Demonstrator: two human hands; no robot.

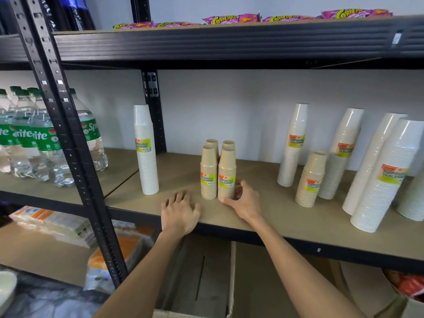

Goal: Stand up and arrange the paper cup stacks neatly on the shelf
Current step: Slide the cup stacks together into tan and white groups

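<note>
The right hand point(243, 201) curls round the base of a tan paper cup stack point(227, 173); the left hand point(180, 212) lies spread on the shelf point(286, 216).

5 tan cup stacks point(209, 177), 2 hands point(180, 212)

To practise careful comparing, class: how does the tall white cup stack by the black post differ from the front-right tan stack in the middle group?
The white stack is much taller; the tan stack is short. The white stack stands alone and untouched; the tan stack stands in a cluster of four, with the right hand gripping its base. Both stand upright on the shelf, rims down, and are labelled alike.
</note>
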